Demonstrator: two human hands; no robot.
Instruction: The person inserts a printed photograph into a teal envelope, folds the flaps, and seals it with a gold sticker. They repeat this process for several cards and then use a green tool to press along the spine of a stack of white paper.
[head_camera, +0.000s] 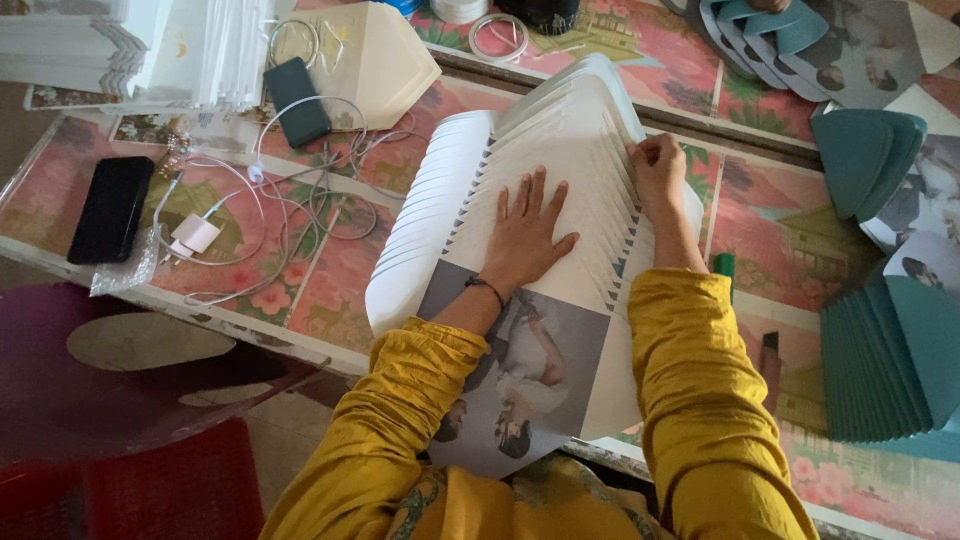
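A long fanned row of white envelopes (560, 130) lies overlapped on the table, flaps open to the left. My left hand (525, 230) presses flat on the row with fingers spread, a dark band on its wrist. My right hand (658, 168) is curled at the right edge of the row, pinching an envelope edge. The nearest envelope (520, 370) shows a printed grey picture of people. Both arms wear mustard-yellow sleeves.
Teal envelopes are fanned at the right (890, 370) and at the top right (865, 155). A black phone (110, 208), a dark power bank (298, 100), white cables with a charger (195, 235) and stacks of white paper (130, 45) lie left. A red chair (170, 490) stands below.
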